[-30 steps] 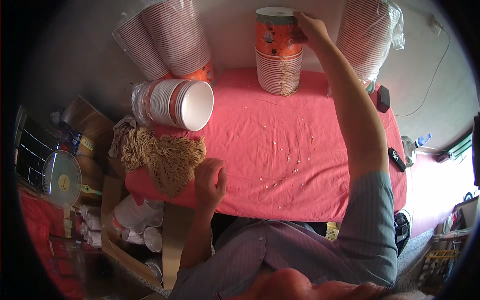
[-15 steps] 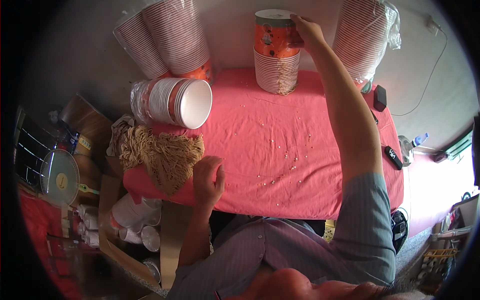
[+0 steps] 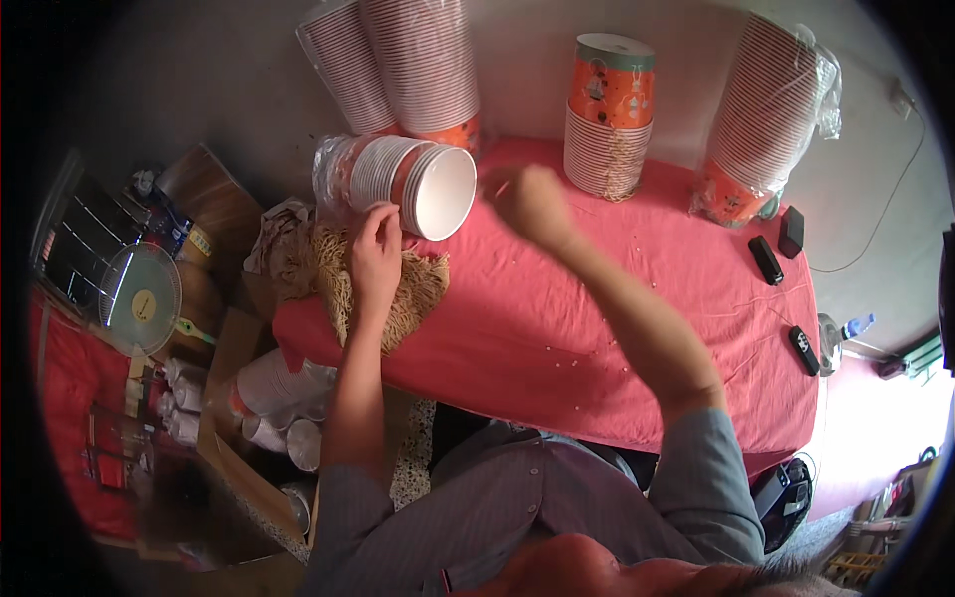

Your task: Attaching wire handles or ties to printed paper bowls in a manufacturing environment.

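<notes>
A stack of paper tubs (image 3: 445,196), white inside with orange outer walls, lies on its side at the table's left, partly in clear plastic. My left hand (image 3: 376,261) is at its near side, fingers apart and fingertips at the rims; whether they press on it I cannot tell. Under that hand spreads a heap of tan strings (image 3: 423,289). My right hand (image 3: 532,207), smeared by motion, is just right of the front tub's mouth; its fingers are unclear. Farther back stands an upside-down stack of orange and white tubs (image 3: 614,85), with tan strings hanging down its side.
Tall plastic-wrapped tub stacks (image 3: 423,70) lean at the back left, another (image 3: 761,109) at the back right. Small black devices (image 3: 766,260) lie along the right edge of the red cloth (image 3: 497,373). An open cardboard box (image 3: 234,448) with tubs stands below left.
My right hand has left the upright stack and come left and nearer, toward the lying tubs. My left hand has risen from the table's front edge to those tubs. The view has shifted.
</notes>
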### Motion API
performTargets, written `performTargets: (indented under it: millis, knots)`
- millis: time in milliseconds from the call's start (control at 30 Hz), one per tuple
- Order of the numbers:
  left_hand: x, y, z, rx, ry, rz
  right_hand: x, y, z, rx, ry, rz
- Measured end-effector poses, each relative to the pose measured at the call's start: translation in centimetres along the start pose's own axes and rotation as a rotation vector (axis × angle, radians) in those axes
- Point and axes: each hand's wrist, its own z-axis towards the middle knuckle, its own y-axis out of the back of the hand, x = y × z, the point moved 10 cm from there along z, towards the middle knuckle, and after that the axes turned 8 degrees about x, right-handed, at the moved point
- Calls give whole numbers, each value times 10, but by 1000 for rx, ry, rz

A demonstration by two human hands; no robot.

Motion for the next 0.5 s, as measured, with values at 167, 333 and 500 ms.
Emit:
performTargets:
  millis: [167, 333, 500]
  knots:
    - [-8, -37, 29, 63, -145, 88, -11, -123, -16, 334, -292, 41]
    - [36, -40, 28, 196, 13, 39, -7, -149, -3, 365, -246, 92]
    - [32, -28, 29, 61, 14, 135, -8, -139, -5, 337, -298, 12]
